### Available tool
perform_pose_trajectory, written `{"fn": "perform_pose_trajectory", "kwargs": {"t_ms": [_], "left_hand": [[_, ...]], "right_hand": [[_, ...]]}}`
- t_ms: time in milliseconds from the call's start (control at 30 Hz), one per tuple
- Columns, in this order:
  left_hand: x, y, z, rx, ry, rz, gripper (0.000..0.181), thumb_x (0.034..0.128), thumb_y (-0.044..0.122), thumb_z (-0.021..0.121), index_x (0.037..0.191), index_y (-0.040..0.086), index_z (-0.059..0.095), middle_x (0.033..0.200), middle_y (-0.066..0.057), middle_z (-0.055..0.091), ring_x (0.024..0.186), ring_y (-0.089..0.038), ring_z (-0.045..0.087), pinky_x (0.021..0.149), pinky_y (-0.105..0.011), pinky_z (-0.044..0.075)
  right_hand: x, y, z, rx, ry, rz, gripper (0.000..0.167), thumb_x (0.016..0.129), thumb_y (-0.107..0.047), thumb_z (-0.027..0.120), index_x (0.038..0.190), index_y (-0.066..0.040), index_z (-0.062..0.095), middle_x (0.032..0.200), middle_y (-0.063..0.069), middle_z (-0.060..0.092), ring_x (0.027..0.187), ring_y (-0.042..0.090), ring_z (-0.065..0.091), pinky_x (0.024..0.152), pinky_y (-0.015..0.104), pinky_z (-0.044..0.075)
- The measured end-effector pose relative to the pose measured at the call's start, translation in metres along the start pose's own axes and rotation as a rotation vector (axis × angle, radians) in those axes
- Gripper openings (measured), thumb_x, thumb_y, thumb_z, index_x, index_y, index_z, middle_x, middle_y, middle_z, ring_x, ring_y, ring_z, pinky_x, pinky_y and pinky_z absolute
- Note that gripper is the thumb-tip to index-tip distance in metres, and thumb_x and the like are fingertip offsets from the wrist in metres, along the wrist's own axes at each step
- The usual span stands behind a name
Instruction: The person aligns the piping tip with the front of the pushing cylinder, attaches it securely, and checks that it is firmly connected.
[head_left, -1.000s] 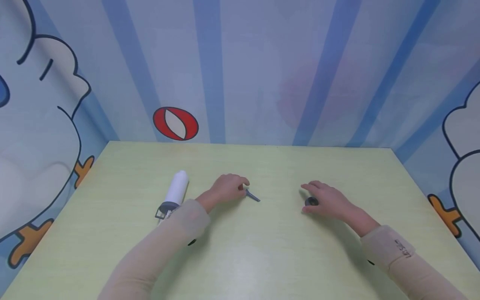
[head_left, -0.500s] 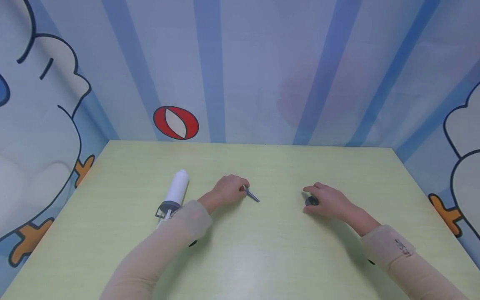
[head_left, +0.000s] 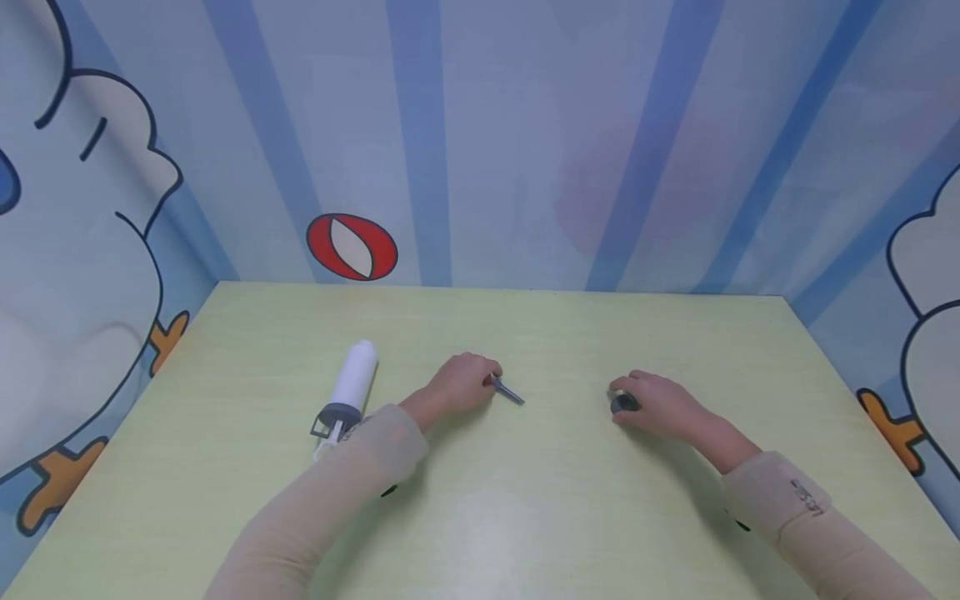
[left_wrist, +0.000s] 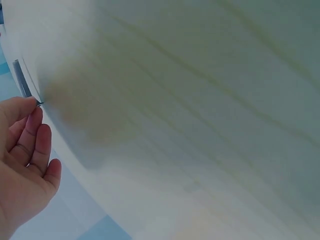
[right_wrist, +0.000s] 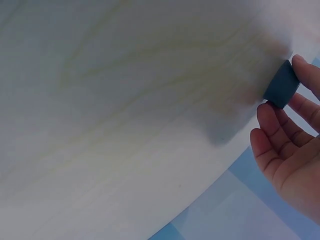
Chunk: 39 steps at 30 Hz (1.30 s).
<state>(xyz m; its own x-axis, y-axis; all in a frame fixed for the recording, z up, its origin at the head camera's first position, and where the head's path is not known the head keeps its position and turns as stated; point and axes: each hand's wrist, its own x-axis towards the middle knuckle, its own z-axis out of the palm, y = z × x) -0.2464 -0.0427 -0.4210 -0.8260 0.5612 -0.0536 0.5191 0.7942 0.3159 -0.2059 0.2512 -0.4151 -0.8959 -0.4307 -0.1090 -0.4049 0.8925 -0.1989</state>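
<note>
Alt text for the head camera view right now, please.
The left hand pinches a slim grey piece and the right hand grips a small dark cylinder at a pale table. A white tube lies at left.

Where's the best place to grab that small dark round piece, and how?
Probably by the curved side of the small dark round piece, coming from the person's right, thumb and fingertips opposite each other: it looks short and squat, and the right hand pinches it that way.

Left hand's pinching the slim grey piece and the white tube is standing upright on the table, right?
Not upright: the white tube lies on its side on the table, as the head view shows. The left hand does pinch the slim grey piece.
</note>
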Motion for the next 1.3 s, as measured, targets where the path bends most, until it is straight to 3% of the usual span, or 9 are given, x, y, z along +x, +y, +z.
{"fn": "perform_pose_trajectory", "kwargs": {"t_ms": [667, 1000, 1300], "left_hand": [[0.0007, 0.0028, 0.0018, 0.005, 0.011, 0.001, 0.023, 0.0806, 0.006, 0.055, 0.101, 0.007, 0.064, 0.082, -0.003, 0.065, 0.074, -0.015, 0.055, 0.074, -0.028, 0.044], [-0.0002, 0.004, 0.0025, -0.022, 0.031, 0.026, 0.029, 0.081, 0.004, 0.052, 0.108, 0.008, 0.062, 0.089, -0.004, 0.066, 0.075, -0.015, 0.053, 0.078, -0.03, 0.044], [0.001, 0.0029, -0.0029, -0.028, 0.01, -0.023, 0.028, 0.082, 0.006, 0.054, 0.109, 0.009, 0.062, 0.088, -0.004, 0.065, 0.079, -0.016, 0.054, 0.079, -0.03, 0.044]], "right_hand": [[-0.0003, -0.002, -0.0019, 0.042, 0.001, -0.003, 0.037, 0.077, -0.025, 0.067, 0.107, -0.005, 0.059, 0.089, 0.006, 0.056, 0.072, 0.014, 0.048, 0.063, 0.03, 0.04], [0.0006, -0.0012, -0.001, 0.04, 0.002, -0.006, 0.037, 0.076, -0.025, 0.067, 0.107, -0.005, 0.059, 0.088, 0.005, 0.056, 0.072, 0.014, 0.048, 0.063, 0.03, 0.04], [-0.001, -0.0016, -0.0046, 0.067, 0.011, -0.002, 0.039, 0.076, -0.025, 0.067, 0.108, -0.003, 0.059, 0.091, 0.008, 0.057, 0.078, 0.017, 0.052, 0.068, 0.034, 0.044]]}}
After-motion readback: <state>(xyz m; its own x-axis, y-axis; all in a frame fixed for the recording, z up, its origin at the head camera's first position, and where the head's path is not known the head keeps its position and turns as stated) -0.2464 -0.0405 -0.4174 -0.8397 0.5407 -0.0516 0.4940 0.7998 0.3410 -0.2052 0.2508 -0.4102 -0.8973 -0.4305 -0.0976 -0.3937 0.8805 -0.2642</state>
